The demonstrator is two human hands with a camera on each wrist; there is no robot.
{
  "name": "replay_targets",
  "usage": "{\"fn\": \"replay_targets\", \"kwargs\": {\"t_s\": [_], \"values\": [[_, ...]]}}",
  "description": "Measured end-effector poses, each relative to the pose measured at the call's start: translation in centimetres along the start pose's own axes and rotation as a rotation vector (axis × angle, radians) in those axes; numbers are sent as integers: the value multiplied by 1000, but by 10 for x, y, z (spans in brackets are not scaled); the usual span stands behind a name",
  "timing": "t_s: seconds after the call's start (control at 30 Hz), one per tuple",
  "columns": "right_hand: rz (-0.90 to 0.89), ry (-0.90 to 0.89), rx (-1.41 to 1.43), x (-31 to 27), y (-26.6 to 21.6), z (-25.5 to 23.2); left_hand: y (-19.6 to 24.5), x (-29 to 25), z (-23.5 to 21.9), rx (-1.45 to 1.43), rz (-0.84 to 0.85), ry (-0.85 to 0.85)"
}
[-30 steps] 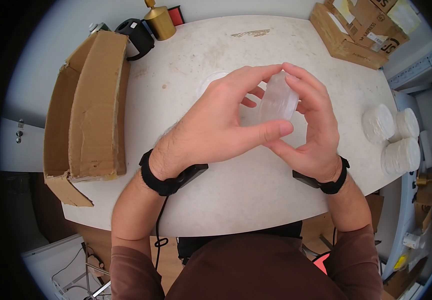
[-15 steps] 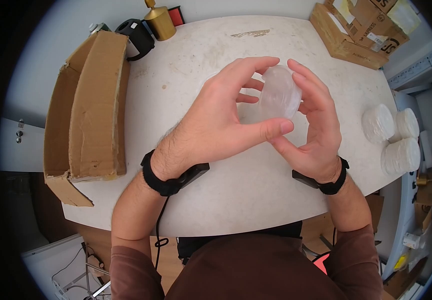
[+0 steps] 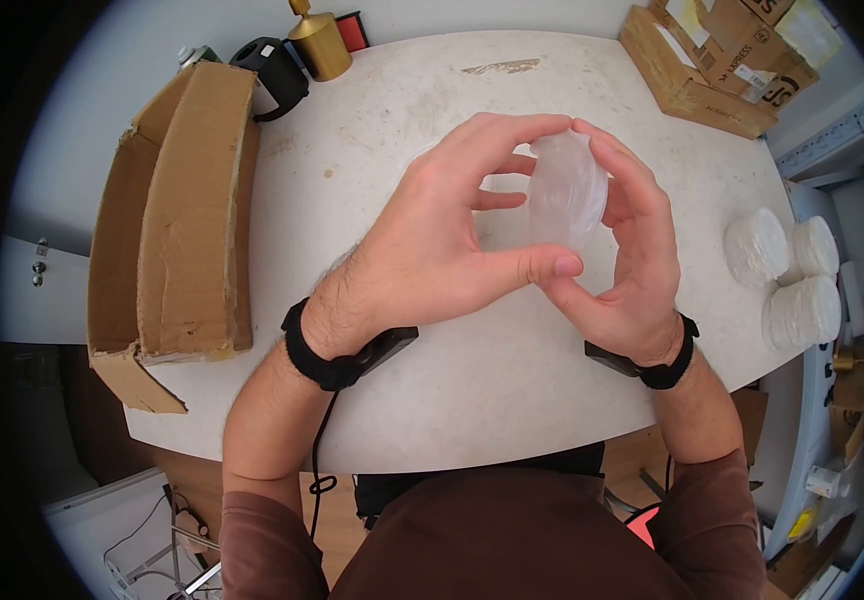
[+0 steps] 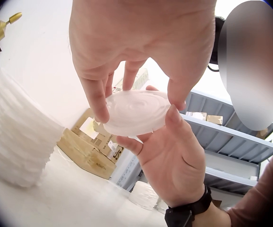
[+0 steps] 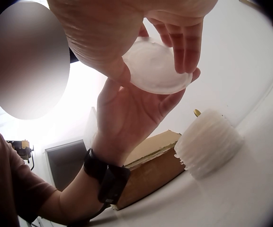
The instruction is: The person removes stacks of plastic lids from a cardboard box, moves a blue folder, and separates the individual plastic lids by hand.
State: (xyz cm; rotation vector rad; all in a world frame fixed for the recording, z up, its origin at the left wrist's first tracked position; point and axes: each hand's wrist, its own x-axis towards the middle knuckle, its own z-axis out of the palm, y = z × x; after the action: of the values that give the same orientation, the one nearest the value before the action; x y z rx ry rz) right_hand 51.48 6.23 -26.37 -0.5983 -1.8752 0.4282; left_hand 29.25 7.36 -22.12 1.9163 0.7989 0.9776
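Note:
Both hands hold a round, translucent white plastic disc (image 3: 567,190) by its rim, raised above the table and tilted on edge in the head view. My left hand (image 3: 442,230) pinches it with the thumb at the lower rim and the index finger at the top. From the other side my right hand (image 3: 642,245) grips the rim, its thumb meeting the left thumb. Faint rings mark the disc's face (image 4: 136,109) in the left wrist view. A ribbed white stack (image 5: 210,144) stands on the table beyond the left hand, which mostly hides it in the head view.
On the table's right edge stand three film-wrapped white stacks (image 3: 802,312). An open cardboard box (image 3: 192,220) lies along the left side. At the back are a black cylinder (image 3: 270,78) and a brass canister (image 3: 322,48); cardboard boxes (image 3: 717,75) fill the far right corner.
The disc has turned so more of its face shows to the head camera, and it has shifted slightly right. The fingers at its top parted, then closed together again. The arms barely moved.

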Motion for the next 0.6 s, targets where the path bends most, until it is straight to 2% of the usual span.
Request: {"fn": "replay_targets", "kwargs": {"t_s": [0.6], "values": [[17, -28, -21, 0, -3, -1, -4, 1, -1, 4, 92, -20]]}}
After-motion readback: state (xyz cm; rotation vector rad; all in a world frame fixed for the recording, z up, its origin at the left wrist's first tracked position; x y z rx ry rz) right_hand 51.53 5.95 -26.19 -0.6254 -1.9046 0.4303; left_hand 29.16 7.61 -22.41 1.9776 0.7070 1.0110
